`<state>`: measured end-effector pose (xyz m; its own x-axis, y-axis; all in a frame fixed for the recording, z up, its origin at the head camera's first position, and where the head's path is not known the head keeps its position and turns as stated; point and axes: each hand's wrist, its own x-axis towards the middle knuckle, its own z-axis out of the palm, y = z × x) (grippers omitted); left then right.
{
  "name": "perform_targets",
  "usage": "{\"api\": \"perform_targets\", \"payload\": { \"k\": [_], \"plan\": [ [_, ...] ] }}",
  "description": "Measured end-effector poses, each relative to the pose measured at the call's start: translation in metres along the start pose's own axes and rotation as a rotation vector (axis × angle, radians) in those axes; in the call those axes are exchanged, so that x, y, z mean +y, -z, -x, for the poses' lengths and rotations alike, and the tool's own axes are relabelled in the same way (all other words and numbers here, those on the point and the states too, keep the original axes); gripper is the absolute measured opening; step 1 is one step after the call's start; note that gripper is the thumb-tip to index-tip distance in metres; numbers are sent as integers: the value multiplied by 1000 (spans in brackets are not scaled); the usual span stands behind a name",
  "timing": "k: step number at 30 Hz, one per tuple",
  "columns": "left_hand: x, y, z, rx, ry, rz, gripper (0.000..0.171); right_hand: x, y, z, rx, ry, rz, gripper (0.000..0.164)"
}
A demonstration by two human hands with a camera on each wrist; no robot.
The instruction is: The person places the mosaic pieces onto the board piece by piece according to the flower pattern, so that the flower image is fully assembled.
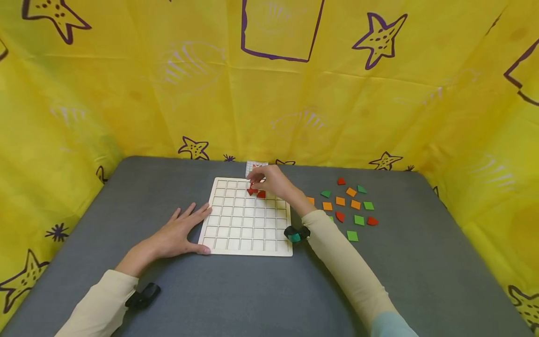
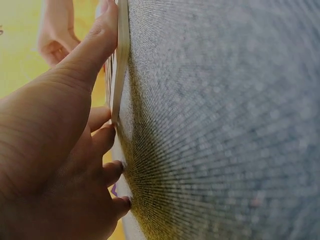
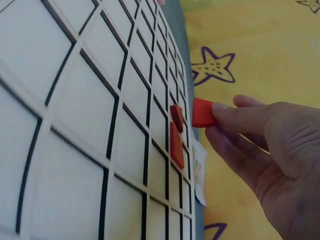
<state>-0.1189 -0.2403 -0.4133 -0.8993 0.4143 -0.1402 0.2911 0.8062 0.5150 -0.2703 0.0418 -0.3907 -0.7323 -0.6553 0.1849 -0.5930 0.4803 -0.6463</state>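
A white gridded board [image 1: 244,229] lies flat on the grey table. My left hand [image 1: 174,236] rests at its left side with fingers spread, the index fingertip at the left edge and the thumb at the near-left corner. Over the far part of the board, my right hand [image 1: 273,181] pinches a small red tile [image 3: 203,113] between thumb and fingers. Just below that tile, two red pieces lie on the grid, a smaller one [image 3: 176,118] and a larger one [image 3: 176,145]. The right wrist view shows the held tile raised off the grid.
Right of the board lie loose tiles: several orange squares [image 1: 340,201], green squares [image 1: 359,220], red rounded pieces [image 1: 372,221] and green rounded pieces [image 1: 326,194]. A small printed card [image 1: 251,166] stands behind the board. Yellow patterned cloth [image 1: 269,93] surrounds the table.
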Motion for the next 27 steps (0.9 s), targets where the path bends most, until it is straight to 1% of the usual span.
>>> {"api": "perform_targets", "payload": {
  "k": [8,11,14,18,23,27],
  "plan": [
    [0,1,0,-15,8,-1,114,-10,-16,-16,-76,-37,-2,23],
    [1,2,0,-16,12,2,113,-14,-20,-21,-82,-42,-3,22],
    [1,2,0,-15,16,7,113,-18,-24,-25,-90,-25,2,21],
    [1,1,0,-15,18,5,113,-20,-29,-27,-85,-1,54,19],
    [1,0,0,-10,14,3,112,-20,-32,-28,-67,-15,100,18],
    [0,0,0,-7,15,6,113,-20,-33,-28,-71,-24,82,17]
  ]
}}
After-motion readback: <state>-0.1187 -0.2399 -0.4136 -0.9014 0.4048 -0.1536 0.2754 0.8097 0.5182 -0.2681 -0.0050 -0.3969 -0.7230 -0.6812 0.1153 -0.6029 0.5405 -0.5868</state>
